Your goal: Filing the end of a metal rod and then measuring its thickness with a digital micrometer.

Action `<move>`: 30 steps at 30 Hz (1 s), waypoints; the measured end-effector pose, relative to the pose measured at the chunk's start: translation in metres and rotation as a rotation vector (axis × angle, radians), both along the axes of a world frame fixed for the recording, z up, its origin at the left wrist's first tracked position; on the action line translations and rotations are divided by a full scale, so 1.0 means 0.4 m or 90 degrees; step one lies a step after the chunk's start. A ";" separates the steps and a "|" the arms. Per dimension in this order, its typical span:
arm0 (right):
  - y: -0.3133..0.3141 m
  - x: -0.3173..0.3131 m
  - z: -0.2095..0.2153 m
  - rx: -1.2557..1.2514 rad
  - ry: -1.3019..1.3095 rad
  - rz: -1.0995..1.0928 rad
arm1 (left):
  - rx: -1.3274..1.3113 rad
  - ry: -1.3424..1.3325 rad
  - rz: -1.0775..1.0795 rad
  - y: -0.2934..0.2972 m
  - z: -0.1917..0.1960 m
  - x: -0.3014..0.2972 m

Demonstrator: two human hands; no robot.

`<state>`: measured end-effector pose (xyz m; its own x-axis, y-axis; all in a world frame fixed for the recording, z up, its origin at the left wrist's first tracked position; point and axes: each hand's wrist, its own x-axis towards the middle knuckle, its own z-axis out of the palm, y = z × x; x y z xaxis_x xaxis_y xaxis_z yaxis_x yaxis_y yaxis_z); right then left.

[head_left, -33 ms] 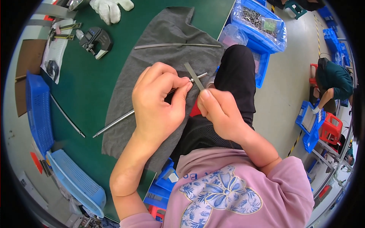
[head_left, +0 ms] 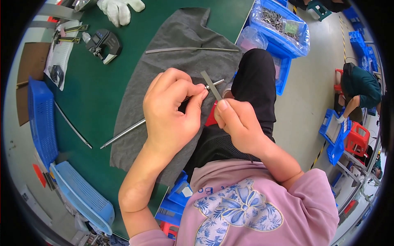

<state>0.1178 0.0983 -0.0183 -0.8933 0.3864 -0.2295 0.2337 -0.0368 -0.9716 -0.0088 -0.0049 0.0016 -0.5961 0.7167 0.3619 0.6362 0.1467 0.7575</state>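
Metal rod [head_left: 123, 134] slants across the head view from near left to far right, above the grey cloth [head_left: 180, 30] spread on the green table [head_left: 78, 164]. The left hand [head_left: 170, 108] pinches it between thumb and forefinger close to its far right end. The right hand [head_left: 245, 127] grips a flat, file-like grey strip [head_left: 212, 86] between its thumb and curled fingers; the strip crosses over the rod just right of the left fingertips.

Compared with the earlier frame, the strip and the right hand sit slightly nearer and a touch to the right, while the left hand has barely shifted. On the cloth beyond the hands, a slim grey tool [head_left: 164, 50] lies as it did, and the digital micrometer [head_left: 100, 39] to the far left is unmoved.

The left hand hides the rod's middle, and the strip's near end disappears inside the right hand's grip. Whether the strip presses on the rod is hard to tell. The far edge cuts off a white glove [head_left: 117, 11], and clear plastic partly veils the small metal parts [head_left: 273, 18] in the far right blue bin [head_left: 297, 47].
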 end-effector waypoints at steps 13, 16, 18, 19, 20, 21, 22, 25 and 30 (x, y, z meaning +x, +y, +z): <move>0.004 -0.011 0.016 0.034 -0.025 -0.004 | -0.006 0.021 0.002 0.000 -0.003 0.003; -0.004 -0.003 0.005 0.054 -0.025 -0.008 | -0.003 0.024 0.009 0.000 -0.002 0.002; -0.008 0.019 0.008 0.059 -0.045 -0.011 | 0.009 0.021 -0.003 0.001 -0.009 0.002; -0.004 0.010 0.007 0.060 -0.045 -0.008 | 0.010 0.021 0.000 0.002 -0.008 -0.001; 0.001 -0.001 0.005 0.069 -0.026 -0.009 | 0.008 0.031 -0.002 0.002 -0.006 -0.002; 0.003 -0.006 0.004 0.079 -0.007 -0.010 | 0.006 0.041 -0.004 0.002 -0.006 -0.002; 0.000 -0.002 0.003 0.079 -0.008 -0.008 | 0.006 0.039 -0.003 0.002 -0.007 0.000; -0.006 0.011 -0.002 0.082 -0.014 -0.015 | 0.006 0.044 0.002 0.002 -0.006 -0.001; 0.010 -0.012 0.020 0.053 -0.039 0.008 | -0.003 0.031 0.002 0.002 -0.005 0.000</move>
